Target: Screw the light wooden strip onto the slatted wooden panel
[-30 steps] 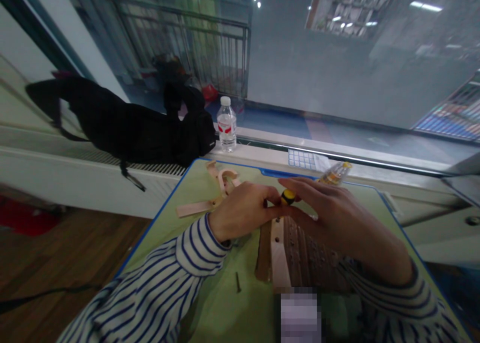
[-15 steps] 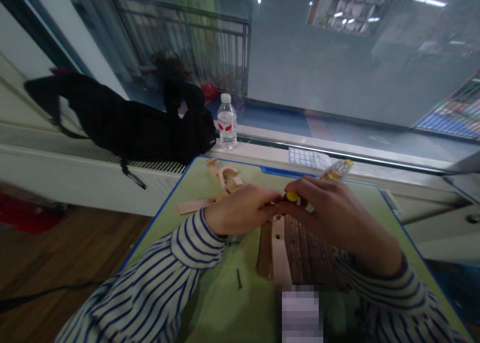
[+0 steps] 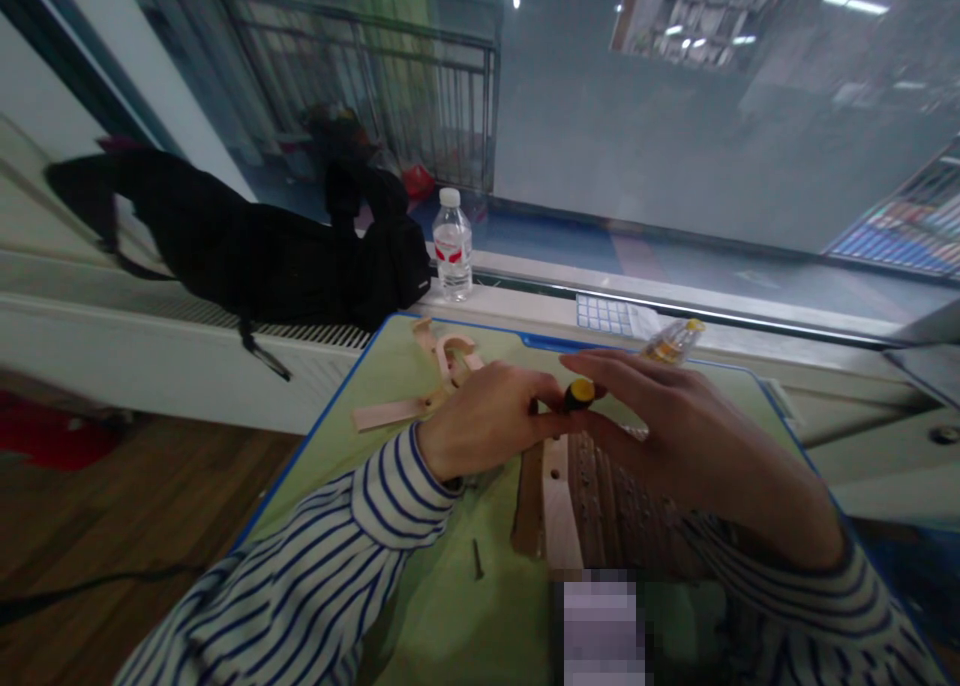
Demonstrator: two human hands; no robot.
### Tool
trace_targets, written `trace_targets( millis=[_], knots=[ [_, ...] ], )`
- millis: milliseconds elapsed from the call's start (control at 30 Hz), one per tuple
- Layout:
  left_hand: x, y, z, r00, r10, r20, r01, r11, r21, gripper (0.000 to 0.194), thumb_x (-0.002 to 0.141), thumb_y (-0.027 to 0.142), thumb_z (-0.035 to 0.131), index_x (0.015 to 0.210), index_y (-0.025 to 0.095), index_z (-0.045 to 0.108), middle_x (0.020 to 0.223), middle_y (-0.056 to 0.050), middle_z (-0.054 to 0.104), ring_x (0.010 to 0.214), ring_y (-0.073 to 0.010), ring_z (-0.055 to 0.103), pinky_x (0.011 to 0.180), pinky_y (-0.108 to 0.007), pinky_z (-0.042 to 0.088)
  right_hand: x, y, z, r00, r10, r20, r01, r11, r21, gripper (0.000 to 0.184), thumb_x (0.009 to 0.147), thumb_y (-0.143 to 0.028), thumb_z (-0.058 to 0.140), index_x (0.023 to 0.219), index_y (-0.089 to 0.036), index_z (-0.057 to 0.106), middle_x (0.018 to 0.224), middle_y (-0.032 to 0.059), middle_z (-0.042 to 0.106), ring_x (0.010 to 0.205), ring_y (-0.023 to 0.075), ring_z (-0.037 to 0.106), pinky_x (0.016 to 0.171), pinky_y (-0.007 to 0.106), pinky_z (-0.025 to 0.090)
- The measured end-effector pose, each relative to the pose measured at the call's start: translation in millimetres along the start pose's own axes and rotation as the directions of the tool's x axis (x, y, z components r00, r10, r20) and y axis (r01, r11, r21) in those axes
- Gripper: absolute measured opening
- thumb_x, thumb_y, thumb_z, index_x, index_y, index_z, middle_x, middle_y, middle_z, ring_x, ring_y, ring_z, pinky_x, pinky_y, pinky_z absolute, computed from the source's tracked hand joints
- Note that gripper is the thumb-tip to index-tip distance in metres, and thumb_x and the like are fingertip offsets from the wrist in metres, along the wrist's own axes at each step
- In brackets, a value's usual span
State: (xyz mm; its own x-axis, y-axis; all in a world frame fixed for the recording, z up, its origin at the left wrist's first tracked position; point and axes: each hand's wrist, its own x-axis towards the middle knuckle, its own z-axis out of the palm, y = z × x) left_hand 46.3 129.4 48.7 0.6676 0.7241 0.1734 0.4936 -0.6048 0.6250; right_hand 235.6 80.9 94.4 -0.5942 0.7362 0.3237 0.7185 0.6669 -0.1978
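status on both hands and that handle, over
Left hand at yellow-capped handle, grip unclear. Right hand open around it. Handle near wooden strip. Loose screw left of strip.

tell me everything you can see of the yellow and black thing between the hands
The yellow and black piece looks like a short, rounded tool handle, perhaps plastic, with a yellow end and a black part beside it. The yellow end faces up toward the camera. It sits by the far end of a pale wooden bar with holes. The left hand's fingertips are against its side; the right hand curves around it, contact unclear. Its lower part is hidden.
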Motion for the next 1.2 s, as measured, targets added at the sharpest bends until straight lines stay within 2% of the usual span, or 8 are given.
trace_targets(
  millis=[133, 267, 400, 667, 767, 967, 1067, 1200],
  knots=[
    [-0.3, -0.7, -2.1, 0.999, 0.046, 0.023, -0.046, 0.999, -0.021, 0.028, 0.089, 0.044, 0.055, 0.095, 0.021, 0.07, 0.083, -0.002, 0.071, 0.076, -0.0156, 0.063, 0.065, -0.024, 0.039, 2.0, -2.3, 0.0, 0.996, -0.015, 0.083, 0.008, 0.996, 0.088, 0.026, 0.093, -0.019, 0.047, 0.117, -0.021, 0.057, 0.112, 0.0051, 0.066, 0.096, 0.0167, 0.064, 0.082, 0.031, 0.048],
    [-0.9, -1.5, -6.0, 0.989, 0.084, 0.123, -0.079, 0.996, -0.043, 0.028, 0.094, 0.037, 0.048, 0.093, 0.018, 0.069, 0.079, -0.002, 0.069, 0.071, -0.0139, 0.061, 0.06, -0.022, 0.038, 5.5, -3.0, 2.4, 0.995, 0.067, 0.079, -0.065, 0.997, -0.034, 0.016, 0.092, -0.029, 0.053, 0.101, -0.019, 0.06, 0.09, 0.004, 0.067, 0.08, 0.0176, 0.063, 0.069, 0.03, 0.045],
    [-1.2, -2.1, -7.8, 0.978, 0.117, 0.174, -0.103, 0.991, -0.09, 0.033, 0.097, 0.033, 0.04, 0.091, 0.015, 0.067, 0.074, -0.001, 0.066, 0.066, -0.012, 0.059, 0.059, -0.022, 0.037, 6.7, -4.5, 4.9, 0.994, 0.088, 0.072, -0.08, 0.99, -0.112, 0.018, 0.092, -0.034, 0.053, 0.093, -0.017, 0.059, 0.079, 0.0026, 0.063, 0.071, 0.0179, 0.061, 0.06, 0.03, 0.039],
    [-1.5, 0.4, -8.1, 0.996, 0.082, 0.035, -0.08, 0.995, -0.053, 0.019, 0.089, 0.031, 0.056, 0.09, 0.018, 0.07, 0.072, 0.001, 0.068, 0.068, -0.0121, 0.061, 0.061, -0.022, 0.037, 6.5, -4.4, 5.7, 0.994, 0.096, 0.056, -0.09, 0.991, -0.103, 0.024, 0.094, -0.037, 0.047, 0.094, -0.017, 0.06, 0.08, 0.004, 0.064, 0.072, 0.0177, 0.061, 0.061, 0.03, 0.039],
    [-0.8, 1.5, -6.7, 0.999, 0.054, 0.001, -0.054, 0.998, -0.026, 0.023, 0.088, 0.037, 0.058, 0.087, 0.018, 0.071, 0.073, 0.0, 0.069, 0.069, -0.013, 0.062, 0.062, -0.023, 0.038, 5.3, -4.3, 4.1, 0.993, 0.097, 0.071, -0.091, 0.991, -0.095, 0.021, 0.093, -0.034, 0.048, 0.096, -0.018, 0.061, 0.085, 0.0047, 0.066, 0.074, 0.0189, 0.062, 0.063, 0.031, 0.042],
    [-1.3, 0.4, -4.8, 0.999, 0.033, 0.021, -0.033, 0.999, 0.001, 0.027, 0.088, 0.042, 0.058, 0.09, 0.018, 0.071, 0.08, -0.003, 0.072, 0.073, -0.0153, 0.064, 0.063, -0.024, 0.04, 0.4, -4.9, 0.5, 1.0, -0.004, 0.029, 0.003, 1.0, 0.009, 0.033, 0.091, -0.023, 0.052, 0.124, -0.018, 0.052, 0.117, 0.0088, 0.065, 0.1, 0.0208, 0.063, 0.082, 0.034, 0.049],
    [-1.6, -1.6, -5.0, 0.998, 0.059, 0.035, -0.058, 0.998, -0.028, 0.023, 0.089, 0.037, 0.057, 0.093, 0.019, 0.07, 0.085, -0.003, 0.072, 0.078, -0.0157, 0.064, 0.065, -0.023, 0.041, 1.0, -5.0, 1.5, 0.999, -0.013, 0.051, 0.01, 0.998, 0.063, 0.028, 0.093, -0.018, 0.047, 0.119, -0.021, 0.056, 0.113, 0.0057, 0.066, 0.095, 0.0172, 0.064, 0.081, 0.031, 0.049],
    [-0.8, -6.3, -6.5, 0.992, 0.091, 0.091, -0.085, 0.994, -0.067, 0.023, 0.092, 0.034, 0.052, 0.092, 0.018, 0.069, 0.083, -0.002, 0.07, 0.076, -0.0144, 0.063, 0.062, -0.022, 0.039, 4.7, -3.9, 4.0, 0.998, 0.038, 0.054, -0.038, 0.999, 0.004, 0.017, 0.094, -0.028, 0.048, 0.102, -0.019, 0.061, 0.1, 0.0055, 0.068, 0.085, 0.0177, 0.064, 0.073, 0.031, 0.047]
  ],
)
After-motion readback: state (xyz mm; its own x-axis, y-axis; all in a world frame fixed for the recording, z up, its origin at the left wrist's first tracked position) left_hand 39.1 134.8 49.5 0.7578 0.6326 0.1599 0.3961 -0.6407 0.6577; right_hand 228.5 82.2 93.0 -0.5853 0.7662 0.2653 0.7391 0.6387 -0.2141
